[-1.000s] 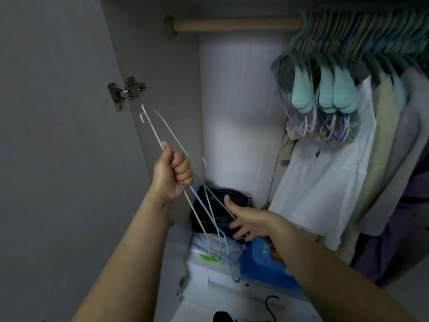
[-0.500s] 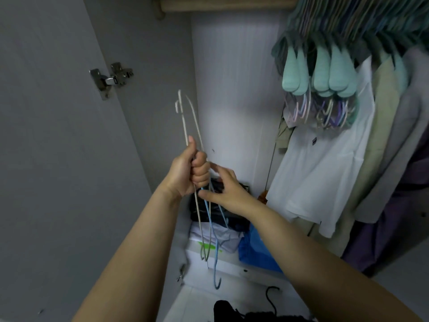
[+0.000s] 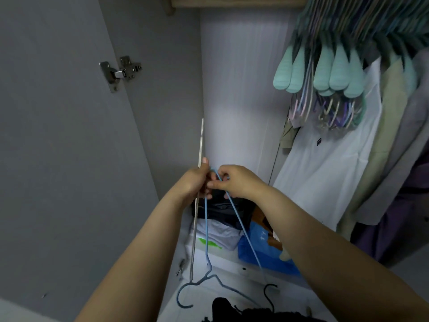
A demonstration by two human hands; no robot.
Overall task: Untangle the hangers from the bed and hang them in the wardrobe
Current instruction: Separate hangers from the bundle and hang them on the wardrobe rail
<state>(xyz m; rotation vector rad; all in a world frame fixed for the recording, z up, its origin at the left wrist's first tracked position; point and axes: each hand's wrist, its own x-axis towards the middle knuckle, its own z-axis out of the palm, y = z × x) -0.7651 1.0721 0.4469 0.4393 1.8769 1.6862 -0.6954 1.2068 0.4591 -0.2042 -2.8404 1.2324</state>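
Up in front of the open wardrobe, both hands meet at mid-height. The left hand is clenched around a pale wire hanger, thumb pressed up along it; the thin wire sticks straight up above the fist and runs down below it toward the wardrobe floor. The right hand sits just beside the left, touching it, with its fingers curled and pinching the top bend of a blue hanger. From that pinch the blue wires spread downward in two strands, and the blue hook hangs lowest, near the bottom of the view, curling to the left. A black hook shows just right of it; what it belongs to cannot be told.

Above, the wooden rail carries a dense row of teal hangers at the upper right, well apart from the hands, with a white shirt and other garments hanging below them. Folded clothes and a blue bag lie on the wardrobe floor beneath the hands. A metal hinge is fixed on the left door.
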